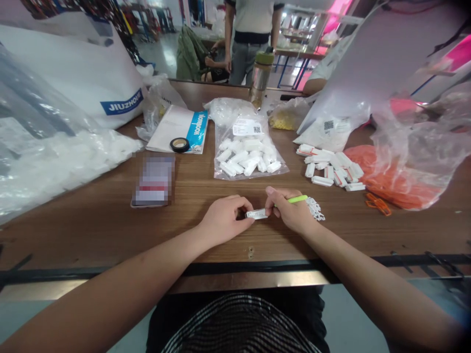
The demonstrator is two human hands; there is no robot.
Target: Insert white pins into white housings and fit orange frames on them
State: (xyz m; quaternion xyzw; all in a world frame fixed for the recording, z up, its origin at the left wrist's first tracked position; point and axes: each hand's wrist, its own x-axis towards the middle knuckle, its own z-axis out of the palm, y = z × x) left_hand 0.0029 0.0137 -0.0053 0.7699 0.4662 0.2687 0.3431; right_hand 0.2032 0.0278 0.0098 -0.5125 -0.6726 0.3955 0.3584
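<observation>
A small white plastic connector-like piece (256, 214) lies low over the wooden table, pinched at its left end by my left hand (226, 218). My right hand (289, 208) is closed around a lime-green pen-like tool (297, 199), whose back end points right. The fingertips of that hand meet the right end of the white piece; the tool's working tip is hidden behind them. Just beyond my right hand lies a little heap of tiny white parts (315, 210). Similar white pieces with orange strips (333, 166) are piled farther right.
A clear bag of white pieces (250, 157) lies ahead. To the left are a phone (153, 181), a notebook (167, 130) and a roll of black tape (179, 144). At right sit orange parts (378, 203) and a bag of orange parts (397, 184). A bottle (260, 78) stands behind; a person (253, 34) stands beyond.
</observation>
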